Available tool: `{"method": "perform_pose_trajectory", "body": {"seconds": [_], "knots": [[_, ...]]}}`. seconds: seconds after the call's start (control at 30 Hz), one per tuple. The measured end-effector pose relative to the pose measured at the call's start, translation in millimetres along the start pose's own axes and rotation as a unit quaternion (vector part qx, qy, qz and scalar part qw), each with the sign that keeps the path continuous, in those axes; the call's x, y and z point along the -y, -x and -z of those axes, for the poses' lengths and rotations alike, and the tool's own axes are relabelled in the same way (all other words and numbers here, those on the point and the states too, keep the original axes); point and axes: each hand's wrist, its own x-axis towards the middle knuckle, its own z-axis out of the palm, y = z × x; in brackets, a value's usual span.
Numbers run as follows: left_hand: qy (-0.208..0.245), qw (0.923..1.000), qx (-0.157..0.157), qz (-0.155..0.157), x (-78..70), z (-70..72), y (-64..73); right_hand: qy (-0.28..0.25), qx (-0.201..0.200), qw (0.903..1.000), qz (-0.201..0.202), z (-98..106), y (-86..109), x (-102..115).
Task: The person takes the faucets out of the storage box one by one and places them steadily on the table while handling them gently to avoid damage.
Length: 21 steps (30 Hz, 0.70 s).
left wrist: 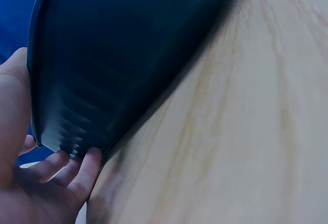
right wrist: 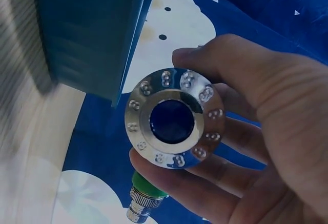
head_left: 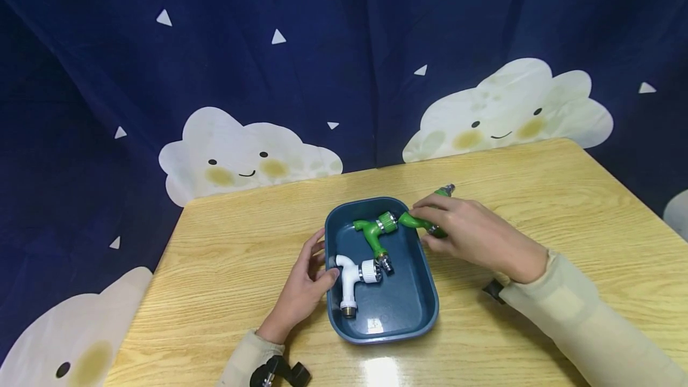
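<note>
A dark blue plastic tray stands on the table. In it lie a white faucet at the left and a green faucet toward the back. My left hand grips the tray's left side, thumb over the rim and fingers against the outer wall. My right hand holds a second green faucet above the tray's right rim. In the right wrist view, the round chrome end of its handle faces the camera, with fingers around it, and its threaded end points down.
The wooden table reaches out on both sides of the tray. Behind it hangs a dark blue curtain printed with smiling clouds and white triangles. Black wrist straps show at the sleeves.
</note>
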Motion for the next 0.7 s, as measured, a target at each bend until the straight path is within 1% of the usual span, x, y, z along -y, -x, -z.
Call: {"method": "perform_pose_trajectory", "body": {"seconds": [0.3,0.53,0.7], "knots": [[-0.006,0.9999,0.002,-0.013,3.0,0.2,-0.3,-0.005,0.008,0.9999,-0.011,-0.4,-0.8,-2.3],[-0.002,1.0,-0.001,-0.005,1.8,-0.1,0.1,-0.009,0.007,0.9998,-0.017,0.0,-0.4,-3.7],[0.0,1.0,0.0,-0.006,0.2,-0.7,0.5,-0.009,0.008,0.9998,-0.019,0.5,-0.4,-4.6]]}}
